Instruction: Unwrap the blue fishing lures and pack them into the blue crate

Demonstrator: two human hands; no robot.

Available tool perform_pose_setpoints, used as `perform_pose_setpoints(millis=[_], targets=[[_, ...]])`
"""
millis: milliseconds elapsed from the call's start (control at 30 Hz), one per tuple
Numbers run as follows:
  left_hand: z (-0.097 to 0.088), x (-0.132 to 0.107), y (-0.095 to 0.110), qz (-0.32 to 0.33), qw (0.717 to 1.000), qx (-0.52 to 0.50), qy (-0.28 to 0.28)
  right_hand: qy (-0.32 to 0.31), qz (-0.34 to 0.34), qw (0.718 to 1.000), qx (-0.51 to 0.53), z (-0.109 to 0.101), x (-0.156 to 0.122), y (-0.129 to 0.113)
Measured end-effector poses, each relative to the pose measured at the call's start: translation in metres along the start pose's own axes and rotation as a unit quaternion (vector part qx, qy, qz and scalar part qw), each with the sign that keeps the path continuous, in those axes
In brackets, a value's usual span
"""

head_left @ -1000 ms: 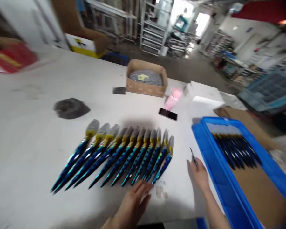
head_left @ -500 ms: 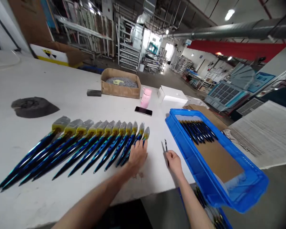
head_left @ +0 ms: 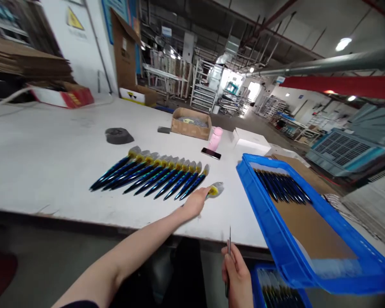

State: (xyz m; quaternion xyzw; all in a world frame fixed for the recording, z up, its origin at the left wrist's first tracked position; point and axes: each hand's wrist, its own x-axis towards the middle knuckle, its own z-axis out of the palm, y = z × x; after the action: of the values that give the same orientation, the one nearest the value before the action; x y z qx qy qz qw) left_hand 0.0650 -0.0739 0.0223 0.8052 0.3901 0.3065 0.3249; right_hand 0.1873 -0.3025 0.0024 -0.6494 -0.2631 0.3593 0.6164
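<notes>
My left hand (head_left: 195,202) reaches over the white table (head_left: 51,162) and is closed on one paintbrush (head_left: 215,189), whose bagged yellow-banded head sticks out to the right. It sits just right of a fanned row of several blue-handled paintbrushes (head_left: 154,174). My right hand (head_left: 235,273) is below the table's near edge, fingers wrapped round a thin metal tool (head_left: 229,240) that points upward. A blue crate (head_left: 333,256) at the right holds more brushes (head_left: 282,185) on cardboard.
On the table lie a dark cloth (head_left: 118,135), a cardboard box (head_left: 190,124), a pink bottle (head_left: 215,138), a phone (head_left: 211,153) and a white box (head_left: 250,138). A second blue crate (head_left: 276,288) sits below. Shelving and racks fill the hall behind.
The view pulled back from the table. My left hand took the rightmost brush out of the row to the right. My right hand dropped below the table edge with the tool.
</notes>
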Motion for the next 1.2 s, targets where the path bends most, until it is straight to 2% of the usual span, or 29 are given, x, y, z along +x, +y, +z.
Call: perform_pose_setpoints(millis=[67, 100, 133, 167, 200, 267, 300, 333, 367, 400, 500, 533, 567, 600, 700, 867, 1067, 1200], targets=[[-0.021, -0.037, -0.001, -0.020, 0.997, -0.077, 0.018, -0.011, -0.021, 1.000, 0.012, 0.005, -0.010, 0.006], [-0.030, -0.060, -0.003, -0.039, 0.988, -0.148, 0.023, -0.022, -0.027, 0.999, 0.022, 0.008, -0.015, 0.007], [-0.037, -0.084, -0.004, -0.065, 0.966, -0.248, 0.026, -0.037, -0.027, 0.999, 0.029, 0.013, -0.019, 0.006], [-0.041, -0.109, -0.006, -0.101, 0.924, -0.369, 0.023, -0.055, -0.020, 0.998, 0.031, 0.017, -0.023, 0.003], [-0.044, -0.132, -0.008, -0.143, 0.859, -0.492, 0.016, -0.077, -0.009, 0.997, 0.028, 0.023, -0.028, -0.002], [-0.044, -0.173, -0.010, -0.230, 0.705, -0.671, 0.001, -0.125, 0.019, 0.992, 0.010, 0.035, -0.036, -0.015], [-0.045, -0.188, -0.010, -0.263, 0.659, -0.704, 0.000, -0.149, 0.031, 0.988, -0.001, 0.041, -0.040, -0.022], [-0.045, -0.199, -0.010, -0.284, 0.643, -0.711, 0.007, -0.174, 0.040, 0.984, -0.011, 0.048, -0.044, -0.029], [-0.047, -0.205, -0.008, -0.292, 0.657, -0.695, 0.022, -0.197, 0.044, 0.979, -0.020, 0.055, -0.047, -0.035], [-0.050, -0.208, -0.007, -0.287, 0.695, -0.658, 0.045, -0.217, 0.047, 0.975, -0.027, 0.061, -0.051, -0.041], [-0.061, -0.204, 0.001, -0.231, 0.863, -0.433, 0.118, -0.271, 0.054, 0.960, -0.039, 0.077, -0.060, -0.051], [-0.063, -0.201, 0.004, -0.211, 0.906, -0.342, 0.135, -0.283, 0.055, 0.957, -0.043, 0.082, -0.063, -0.053], [-0.064, -0.199, 0.007, -0.192, 0.934, -0.263, 0.147, -0.291, 0.054, 0.954, -0.047, 0.085, -0.065, -0.054], [-0.064, -0.197, 0.009, -0.176, 0.951, -0.205, 0.153, -0.297, 0.053, 0.952, -0.051, 0.088, -0.067, -0.055], [-0.058, -0.195, 0.016, -0.135, 0.969, -0.141, 0.149, -0.309, 0.042, 0.948, -0.060, 0.092, -0.069, -0.058], [-0.049, -0.189, 0.019, -0.090, 0.979, -0.092, 0.161, -0.317, 0.049, 0.945, -0.065, 0.091, -0.061, -0.057], [-0.044, -0.172, 0.022, -0.079, 0.984, -0.050, 0.149, -0.294, 0.064, 0.952, -0.049, 0.090, -0.046, -0.051], [-0.037, -0.167, 0.022, -0.095, 0.985, -0.027, 0.145, -0.273, 0.087, 0.958, -0.008, 0.091, -0.035, -0.047]])
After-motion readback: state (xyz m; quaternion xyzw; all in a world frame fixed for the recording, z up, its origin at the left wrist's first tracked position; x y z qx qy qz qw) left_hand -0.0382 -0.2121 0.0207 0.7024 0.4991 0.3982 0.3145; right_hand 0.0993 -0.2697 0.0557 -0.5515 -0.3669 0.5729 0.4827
